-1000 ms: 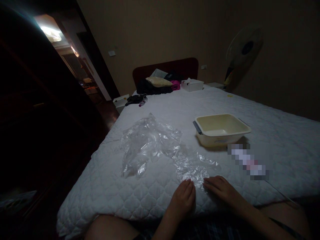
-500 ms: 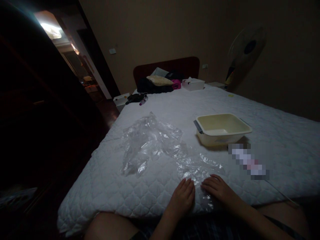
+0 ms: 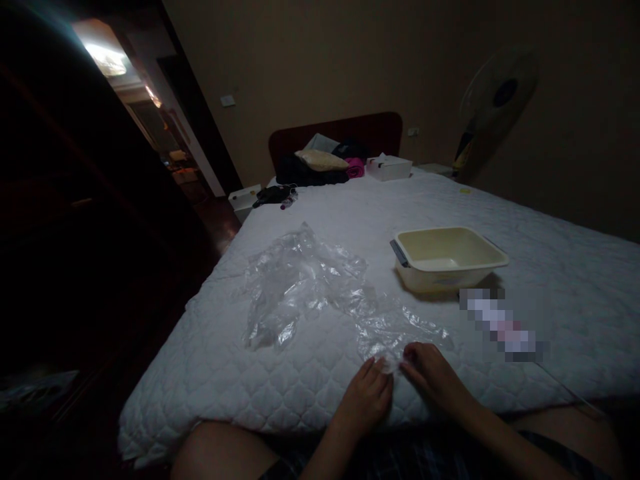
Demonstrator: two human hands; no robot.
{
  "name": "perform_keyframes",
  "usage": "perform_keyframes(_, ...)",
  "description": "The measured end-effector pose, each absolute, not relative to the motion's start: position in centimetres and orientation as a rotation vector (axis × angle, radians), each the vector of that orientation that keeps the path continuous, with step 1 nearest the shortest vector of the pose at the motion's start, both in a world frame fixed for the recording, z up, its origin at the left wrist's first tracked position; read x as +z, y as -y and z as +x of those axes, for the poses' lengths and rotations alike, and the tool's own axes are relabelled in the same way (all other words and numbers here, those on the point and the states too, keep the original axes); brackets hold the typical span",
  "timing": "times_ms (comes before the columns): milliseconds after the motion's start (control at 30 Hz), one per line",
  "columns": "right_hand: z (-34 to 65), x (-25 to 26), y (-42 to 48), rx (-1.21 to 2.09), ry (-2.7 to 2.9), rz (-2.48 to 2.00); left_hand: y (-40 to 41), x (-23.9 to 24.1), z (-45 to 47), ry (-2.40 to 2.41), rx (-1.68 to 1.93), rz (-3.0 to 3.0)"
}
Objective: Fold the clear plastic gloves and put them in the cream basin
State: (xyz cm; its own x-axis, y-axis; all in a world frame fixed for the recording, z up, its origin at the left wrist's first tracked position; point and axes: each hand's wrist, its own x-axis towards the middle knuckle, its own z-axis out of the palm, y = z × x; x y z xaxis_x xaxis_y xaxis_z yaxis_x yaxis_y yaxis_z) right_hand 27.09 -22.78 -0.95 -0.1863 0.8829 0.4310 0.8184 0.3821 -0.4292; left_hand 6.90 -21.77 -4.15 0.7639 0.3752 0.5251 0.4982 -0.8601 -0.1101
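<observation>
A crumpled, see-through plastic sheet (image 3: 310,273) lies across the white quilted bed, its near end gathered in a small bunch between my hands. My left hand (image 3: 367,393) rests at the bed's front edge, fingers together and closed on the left side of that bunch. On the other side, my right hand (image 3: 433,373) has its fingers curled in, pinching the plastic between thumb and fingertips. Whether the sheet is a bag cannot be made out. Beyond my right hand stands a cream plastic basin (image 3: 450,257) with grey handles, apart from the sheet.
A blurred-out pale object (image 3: 500,327) with a thin cord lies right of my hands. Farther back on the bed (image 3: 210,360) are a beige pillow (image 3: 323,160), a pink roll (image 3: 355,167) and a white box (image 3: 389,168). A standing fan (image 3: 503,93) is at the right wall.
My right hand's fingers have curled from lying stretched out into a pinch. The plastic's near end, which hung toward my lap, is now drawn up and bunched between both hands.
</observation>
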Motion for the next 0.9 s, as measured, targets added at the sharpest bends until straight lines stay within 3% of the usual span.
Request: perform_keyframes(900,26.4,-1.3,21.5,-0.123,2.233,-1.394,21.7,-4.3,6.9,0.651,-0.633,-2.650)
